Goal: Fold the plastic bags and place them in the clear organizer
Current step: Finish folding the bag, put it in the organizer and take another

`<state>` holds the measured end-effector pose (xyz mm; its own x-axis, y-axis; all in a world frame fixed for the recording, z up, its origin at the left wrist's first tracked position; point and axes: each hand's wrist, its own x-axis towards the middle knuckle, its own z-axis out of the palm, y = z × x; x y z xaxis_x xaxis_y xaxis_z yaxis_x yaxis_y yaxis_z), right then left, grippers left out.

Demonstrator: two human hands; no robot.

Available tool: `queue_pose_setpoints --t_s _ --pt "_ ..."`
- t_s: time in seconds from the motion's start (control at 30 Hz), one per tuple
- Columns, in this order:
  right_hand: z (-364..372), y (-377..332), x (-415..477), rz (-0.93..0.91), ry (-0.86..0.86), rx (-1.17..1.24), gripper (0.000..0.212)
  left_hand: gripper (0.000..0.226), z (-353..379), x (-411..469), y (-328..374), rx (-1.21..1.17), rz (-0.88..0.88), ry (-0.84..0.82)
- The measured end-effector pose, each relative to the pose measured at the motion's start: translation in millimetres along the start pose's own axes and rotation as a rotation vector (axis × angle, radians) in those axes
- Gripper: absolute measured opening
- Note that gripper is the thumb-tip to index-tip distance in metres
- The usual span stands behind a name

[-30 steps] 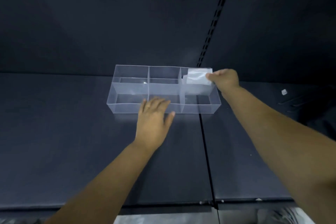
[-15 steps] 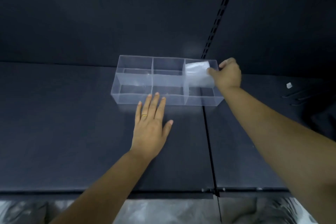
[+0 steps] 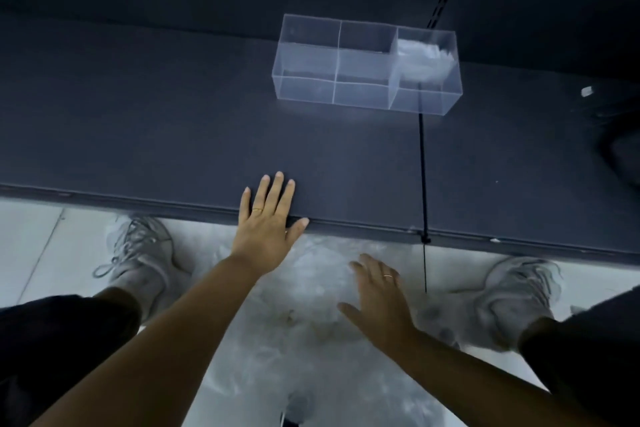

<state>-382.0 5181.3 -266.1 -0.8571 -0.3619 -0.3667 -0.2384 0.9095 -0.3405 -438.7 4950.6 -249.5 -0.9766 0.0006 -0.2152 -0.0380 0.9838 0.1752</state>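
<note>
Leaves bag (image 3: 424, 57) stored in far-right cell of organizer (image 3: 304, 94); draws left hand (image 3: 268, 225), right hand (image 3: 379, 298) well back from it, fingers spread, empty, ready for next.

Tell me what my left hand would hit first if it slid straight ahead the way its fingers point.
Probably the clear organizer: the left hand lies flat at the table edge, pointing across the tabletop toward the organizer's near wall, left end. Nothing shows between them, though the exact line is uncertain.

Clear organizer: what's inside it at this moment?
One folded plastic bag lies in the right-end section of the clear organizer. The middle and left sections show only the dark surface through the clear walls. Whether anything lies beneath the bag cannot be seen.
</note>
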Motion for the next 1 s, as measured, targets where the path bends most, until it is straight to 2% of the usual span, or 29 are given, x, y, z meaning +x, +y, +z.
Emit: queue_pose_setpoints --t_s 0.07,0.1,0.17,0.2,0.23,0.27,0.33,0.4,0.47,0.57,0.6,0.7,0.77,0.9,1.0 --pt "11.9 7.1 -5.4 0.241 -0.108 0.040 0.075 0.074 1.8 0.7 -1.7 -0.005 0.001 -0.017" --pt "12.9 7.8 -6.0 0.304 -0.146 0.113 0.065 0.073 2.8 0.8 -2.0 -0.007 0.002 -0.021" --pt "5.0 4.3 -5.7 0.285 -0.159 0.281 0.018 0.072 3.5 2.0 -2.5 -0.008 0.006 -0.033" --pt "-3.2 2.8 -4.3 0.239 -0.153 0.378 0.015 0.072 3.3 2.7 -3.0 -0.007 0.007 -0.044" --pt "-14.3 1.2 -1.8 0.211 -0.150 0.493 0.032 0.072 2.8 3.1 -3.5 -0.009 0.006 -0.057" --pt "-30.1 -1.1 0.3 0.191 -0.152 0.641 0.037 0.072 1.7 3.0 -4.0 -0.017 0.004 -0.073" --pt "-70.4 -4.6 4.7 0.155 -0.146 0.829 0.027 0.073 -3.6 2.9 -3.5 -0.052 -0.008 -0.120" --pt "-115.9 -3.4 8.3 0.112 -0.100 0.899 0.022 0.070 -16.1 4.8 0.1 -0.129 -0.035 -0.191" --pt "-160.0 -0.4 8.5 0.070 -0.050 0.961 0.023 0.067 -42.1 6.2 8.2 -0.309 -0.109 -0.268" --pt "-214.6 0.2 5.0 0.017 -0.034 1.090 0.020 0.078 -95.2 1.2 27.7 -0.897 -0.201 -0.405" --pt "-228.1 1.1 4.7 0.001 -0.052 1.158 0.020 0.086 -114.1 -1.8 36.4 -1.014 -0.165 -0.441" --pt "-266.0 3.2 6.8 0.012 -0.085 1.310 0.023 0.096 -164.0 2.2 67.6 -1.090 0.050 -0.477" --pt "-289.6 7.0 11.6 0.034 -0.059 1.274 0.026 0.093 -191.2 11.3 89.6 -1.097 0.096 -0.481" --pt "-328.7 24.4 25.1 0.162 0.082 0.795 0.032 0.038 -219.2 31.4 114.5 -1.147 -0.008 -0.370" --pt "-349.2 34.0 31.7 0.155 0.295 0.462 0.047 0.013 -230.1 43.7 117.2 -1.250 -0.142 -0.289"
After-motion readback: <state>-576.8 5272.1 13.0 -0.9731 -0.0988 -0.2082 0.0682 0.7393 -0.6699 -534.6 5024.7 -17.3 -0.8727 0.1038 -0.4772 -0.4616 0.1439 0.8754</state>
